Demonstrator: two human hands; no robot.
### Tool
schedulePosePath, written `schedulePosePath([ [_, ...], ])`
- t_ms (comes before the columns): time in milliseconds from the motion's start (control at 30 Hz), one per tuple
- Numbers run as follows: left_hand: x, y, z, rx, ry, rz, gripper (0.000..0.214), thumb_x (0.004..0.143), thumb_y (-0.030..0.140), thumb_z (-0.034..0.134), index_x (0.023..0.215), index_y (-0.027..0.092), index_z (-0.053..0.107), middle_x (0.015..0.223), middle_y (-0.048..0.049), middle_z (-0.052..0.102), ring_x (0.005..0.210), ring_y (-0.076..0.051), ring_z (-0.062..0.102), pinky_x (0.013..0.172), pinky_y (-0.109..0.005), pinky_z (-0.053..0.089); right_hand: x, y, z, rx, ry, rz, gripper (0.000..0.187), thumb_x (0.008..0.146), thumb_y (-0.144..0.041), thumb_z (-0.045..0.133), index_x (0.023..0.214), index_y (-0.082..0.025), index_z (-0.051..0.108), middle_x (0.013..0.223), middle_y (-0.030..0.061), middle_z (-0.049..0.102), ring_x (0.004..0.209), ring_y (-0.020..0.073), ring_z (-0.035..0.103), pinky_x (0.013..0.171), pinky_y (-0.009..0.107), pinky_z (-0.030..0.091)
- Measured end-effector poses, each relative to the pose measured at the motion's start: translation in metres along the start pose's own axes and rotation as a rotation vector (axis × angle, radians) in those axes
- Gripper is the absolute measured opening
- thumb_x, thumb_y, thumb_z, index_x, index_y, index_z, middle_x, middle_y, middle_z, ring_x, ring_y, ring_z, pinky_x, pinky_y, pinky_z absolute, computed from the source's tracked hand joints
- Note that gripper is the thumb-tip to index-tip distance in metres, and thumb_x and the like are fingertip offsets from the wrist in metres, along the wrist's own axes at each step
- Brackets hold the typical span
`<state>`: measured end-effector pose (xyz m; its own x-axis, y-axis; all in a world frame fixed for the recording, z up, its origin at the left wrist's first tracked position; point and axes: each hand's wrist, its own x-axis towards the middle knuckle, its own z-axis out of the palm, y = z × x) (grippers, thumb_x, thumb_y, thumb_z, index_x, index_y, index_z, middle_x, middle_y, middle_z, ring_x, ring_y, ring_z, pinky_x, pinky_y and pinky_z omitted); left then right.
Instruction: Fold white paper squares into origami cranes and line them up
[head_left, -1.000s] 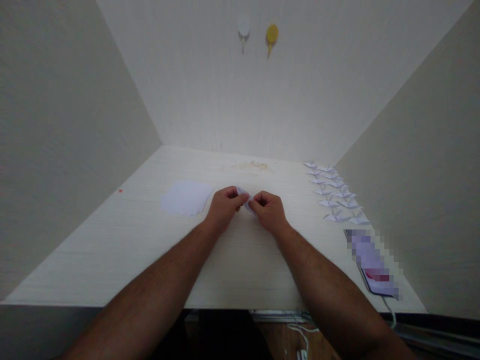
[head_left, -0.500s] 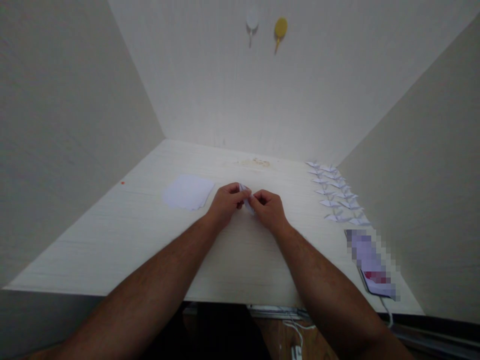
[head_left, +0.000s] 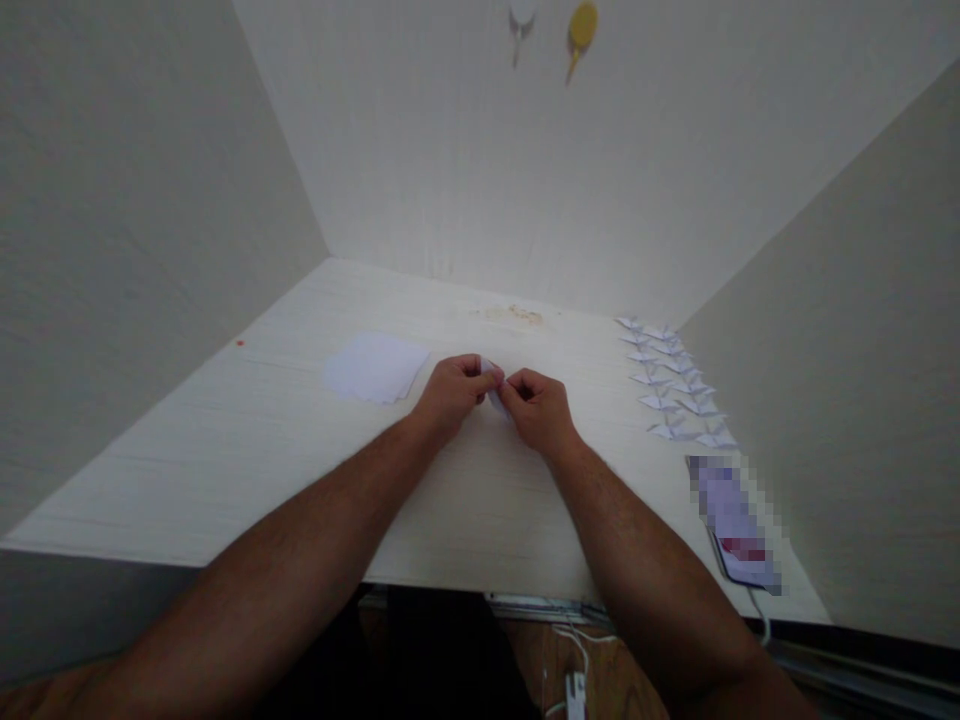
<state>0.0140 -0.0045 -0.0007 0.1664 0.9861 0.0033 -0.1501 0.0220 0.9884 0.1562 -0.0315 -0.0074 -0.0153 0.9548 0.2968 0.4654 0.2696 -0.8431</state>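
Pale walls close in on three sides of a light wood-grain table (head_left: 247, 470), which fills the middle of the frame and ends at a near edge low in the picture. Just above the centre of the frame, the left hand (head_left: 452, 393) and the right hand (head_left: 538, 410) meet over the tabletop, knuckles up, fingers curled in tight. Between their fingertips they pinch a small folded piece of white paper (head_left: 493, 384); only a sliver of it shows between the two thumbs, so its exact shape cannot be told. To the left of the hands, near them but apart, a short stack of white paper sheets (head_left: 374, 367) lies flat on the table. At the right of the frame, along the wall, two rows of small folded paper figures (head_left: 673, 382) sit on the surface. Below them, in the lower right, lies a blurred flat device (head_left: 733, 520) with a white cable (head_left: 759, 612) leaving its near end. At the top edge, a white hook (head_left: 521, 20) and a yellow hook (head_left: 581, 30) hang on the back wall.
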Motion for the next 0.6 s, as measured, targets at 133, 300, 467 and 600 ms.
schedulePosePath([
  [133,0.0005,0.0033,-0.0013,-0.015,-0.015,0.010,0.032,0.069,0.045,0.075,0.077,0.014,0.069,0.061,-0.0011,0.056,0.050,-0.009,0.043,0.047,-0.024,0.030,0.0010,0.0012,-0.0011,-0.034,0.038,-0.017,0.024,0.083,-0.038,0.060,0.070,-0.019,0.064,0.058,-0.0023,0.055,0.054,0.0108,0.046,0.053,0.025,0.036],
  [300,0.0040,0.0053,-0.0023,-0.189,0.108,-0.080,0.054,0.080,0.066,0.054,0.093,0.015,0.070,0.084,-0.0077,0.062,0.054,-0.010,0.050,0.043,-0.023,0.032,0.0012,0.0044,0.0001,0.040,0.139,-0.041,0.018,0.083,-0.037,0.062,0.083,-0.021,0.070,0.067,-0.0002,0.064,0.060,0.0127,0.056,0.059,0.027,0.045],
  [467,0.0059,0.0028,-0.0034,-0.174,0.019,-0.189,0.035,0.069,0.042,0.073,0.087,0.013,0.069,0.073,-0.0060,0.063,0.056,-0.013,0.055,0.046,-0.024,0.037,0.0002,0.0065,0.0005,0.112,0.139,-0.081,0.018,0.081,-0.024,0.056,0.091,-0.021,0.071,0.085,0.0033,0.073,0.073,0.0150,0.066,0.071,0.031,0.053],
  [600,0.0059,-0.0018,-0.0040,-0.090,-0.024,-0.123,0.031,0.059,0.026,0.080,0.085,0.013,0.069,0.069,-0.0039,0.065,0.055,-0.011,0.055,0.050,-0.024,0.038,0.0003,0.0061,0.0000,0.223,0.108,-0.017,0.022,0.080,-0.023,0.055,0.096,-0.021,0.070,0.086,0.0032,0.072,0.074,0.0149,0.067,0.072,0.032,0.055],
])
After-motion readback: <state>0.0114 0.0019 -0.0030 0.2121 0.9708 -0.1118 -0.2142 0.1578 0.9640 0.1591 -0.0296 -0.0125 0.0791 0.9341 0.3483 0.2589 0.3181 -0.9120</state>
